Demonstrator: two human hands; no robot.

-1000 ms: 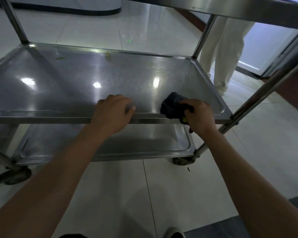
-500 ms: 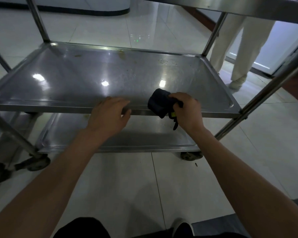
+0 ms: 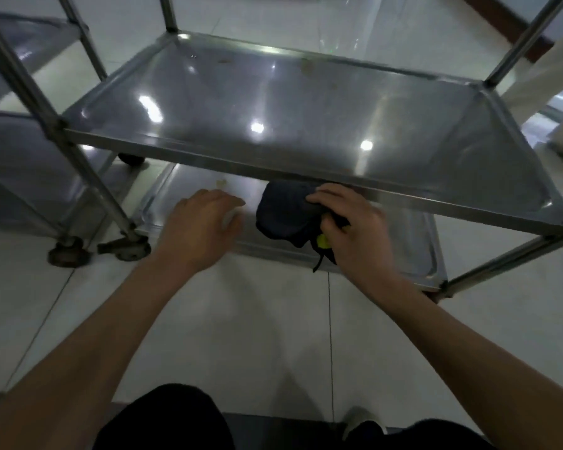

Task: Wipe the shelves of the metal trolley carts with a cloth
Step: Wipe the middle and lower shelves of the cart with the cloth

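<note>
On the bottom shelf point(image 3: 413, 248) the right hand point(image 3: 355, 228) grips a dark cloth point(image 3: 283, 212) — left hand point(image 3: 199, 228) loosely curled, holding nothing.

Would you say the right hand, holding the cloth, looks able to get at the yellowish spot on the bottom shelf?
Probably yes: the right hand already has the cloth on the bottom shelf, and the spot lies unobstructed just beyond the left hand.
</note>
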